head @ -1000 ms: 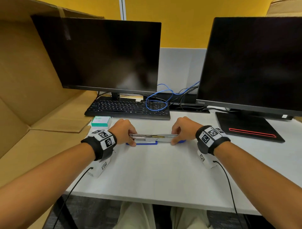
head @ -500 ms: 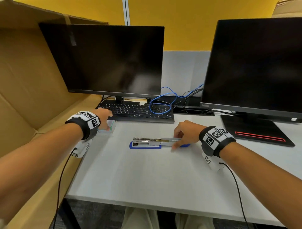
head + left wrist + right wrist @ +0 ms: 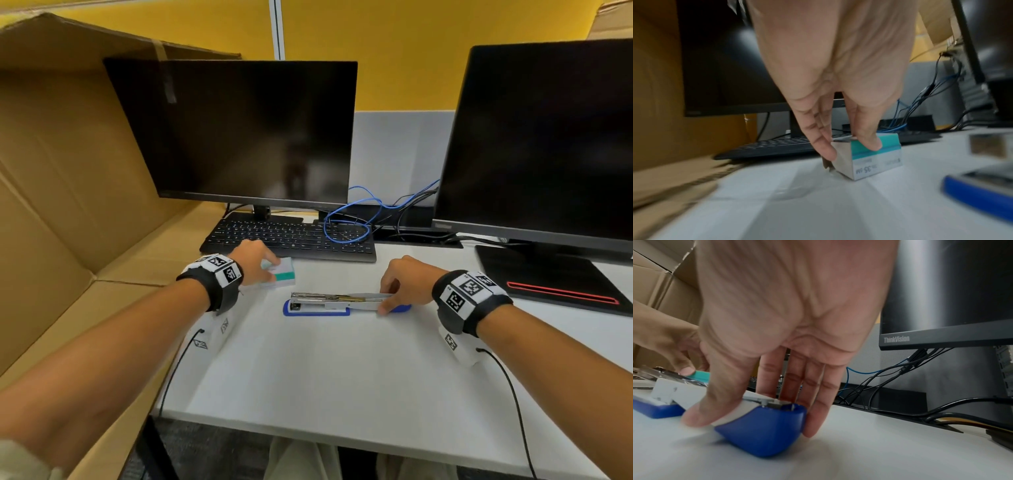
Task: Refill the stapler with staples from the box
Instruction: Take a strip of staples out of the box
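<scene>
The blue stapler (image 3: 318, 305) lies opened flat on the white desk (image 3: 342, 377), its metal magazine facing up. My right hand (image 3: 394, 299) holds its right end. In the right wrist view my right hand (image 3: 756, 418) has its thumb on one side of the blue end of the stapler (image 3: 764, 433) and its fingers on the other. The small white and teal staple box (image 3: 284, 272) sits just left of the stapler, in front of the keyboard. My left hand (image 3: 265, 265) grips it. In the left wrist view my left hand (image 3: 851, 149) pinches the box (image 3: 875, 164) between thumb and fingers.
A black keyboard (image 3: 291, 236) lies behind the box, under a dark monitor (image 3: 239, 133). A second monitor (image 3: 548, 137) and a black pad (image 3: 548, 277) stand at the right. Blue cables (image 3: 349, 219) loop between them. A large cardboard box (image 3: 68, 171) borders the desk's left edge.
My left hand let go of the stapler's left end, went back-left to the staple box and took hold of it. The box now sits nearer the stapler. The right hand stayed put.
</scene>
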`<act>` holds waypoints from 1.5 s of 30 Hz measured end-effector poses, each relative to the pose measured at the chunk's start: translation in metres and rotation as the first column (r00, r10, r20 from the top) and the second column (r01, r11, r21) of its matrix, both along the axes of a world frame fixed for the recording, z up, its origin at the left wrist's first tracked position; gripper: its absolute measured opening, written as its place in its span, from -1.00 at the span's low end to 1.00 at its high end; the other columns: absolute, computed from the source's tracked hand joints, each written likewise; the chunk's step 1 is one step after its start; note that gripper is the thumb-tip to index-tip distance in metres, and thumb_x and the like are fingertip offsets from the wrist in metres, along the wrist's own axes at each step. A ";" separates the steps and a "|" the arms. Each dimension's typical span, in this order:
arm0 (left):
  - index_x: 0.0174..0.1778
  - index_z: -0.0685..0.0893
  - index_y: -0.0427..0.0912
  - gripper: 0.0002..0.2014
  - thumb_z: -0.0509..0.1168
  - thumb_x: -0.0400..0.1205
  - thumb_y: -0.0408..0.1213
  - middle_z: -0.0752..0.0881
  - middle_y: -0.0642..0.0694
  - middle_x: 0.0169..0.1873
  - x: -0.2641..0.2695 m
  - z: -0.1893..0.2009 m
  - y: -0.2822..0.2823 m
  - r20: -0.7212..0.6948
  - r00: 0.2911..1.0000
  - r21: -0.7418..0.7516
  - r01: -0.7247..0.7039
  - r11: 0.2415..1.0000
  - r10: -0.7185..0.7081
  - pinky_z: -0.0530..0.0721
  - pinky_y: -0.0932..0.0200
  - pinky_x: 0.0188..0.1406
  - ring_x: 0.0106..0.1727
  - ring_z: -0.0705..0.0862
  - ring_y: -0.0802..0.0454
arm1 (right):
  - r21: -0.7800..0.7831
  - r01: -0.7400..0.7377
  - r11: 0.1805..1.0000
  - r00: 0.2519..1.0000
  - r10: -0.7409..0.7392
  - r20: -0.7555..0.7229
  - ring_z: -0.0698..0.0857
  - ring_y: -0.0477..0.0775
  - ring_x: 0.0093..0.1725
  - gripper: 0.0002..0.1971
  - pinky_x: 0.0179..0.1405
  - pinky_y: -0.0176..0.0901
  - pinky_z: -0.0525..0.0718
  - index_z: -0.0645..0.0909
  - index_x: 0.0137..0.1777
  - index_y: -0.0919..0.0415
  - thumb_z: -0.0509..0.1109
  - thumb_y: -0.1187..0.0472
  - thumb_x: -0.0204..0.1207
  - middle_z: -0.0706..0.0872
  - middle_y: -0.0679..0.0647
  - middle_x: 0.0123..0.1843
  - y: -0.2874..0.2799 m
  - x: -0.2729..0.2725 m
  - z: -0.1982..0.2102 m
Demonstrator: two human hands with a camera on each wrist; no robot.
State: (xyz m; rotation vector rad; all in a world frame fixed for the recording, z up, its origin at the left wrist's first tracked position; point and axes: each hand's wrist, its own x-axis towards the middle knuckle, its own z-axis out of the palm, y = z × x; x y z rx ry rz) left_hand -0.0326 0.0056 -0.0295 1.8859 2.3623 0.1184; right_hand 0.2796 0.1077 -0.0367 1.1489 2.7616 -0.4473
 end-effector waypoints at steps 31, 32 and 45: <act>0.37 0.63 -0.04 -0.38 0.63 0.37 -0.20 0.68 -0.05 0.30 0.098 0.009 0.038 0.217 0.931 0.108 0.276 0.955 -0.293 0.68 -0.02 0.30 0.31 0.61 -0.03 | 0.028 -0.001 1.000 1.000 0.000 0.013 0.73 0.10 0.01 -0.49 -0.19 -0.27 0.65 0.83 0.08 0.12 0.59 -0.26 0.30 0.79 0.05 -0.04 -0.003 -0.002 0.002; 0.31 0.64 -0.03 -0.41 0.63 0.36 -0.16 0.69 -0.06 0.26 0.096 0.008 0.038 0.228 0.933 0.115 0.259 0.959 -0.280 0.69 -0.06 0.28 0.30 0.61 -0.04 | 0.043 -0.008 0.999 1.000 0.008 0.000 0.72 0.08 0.01 -0.48 -0.14 -0.24 0.69 0.82 0.08 0.11 0.59 -0.27 0.29 0.78 0.02 -0.04 -0.004 -0.002 0.003; 0.00 0.65 0.04 -0.56 0.65 0.26 -0.08 0.71 -0.01 0.07 0.087 -0.005 0.038 0.283 0.930 0.177 0.190 0.966 -0.235 0.74 -0.15 0.18 0.19 0.64 -0.07 | 0.194 -0.107 0.975 0.931 0.167 -0.325 0.75 -0.04 -0.14 -0.59 -0.03 -0.15 0.78 0.72 0.34 0.05 0.51 -0.01 0.51 0.85 0.03 -0.01 -0.016 -0.029 0.018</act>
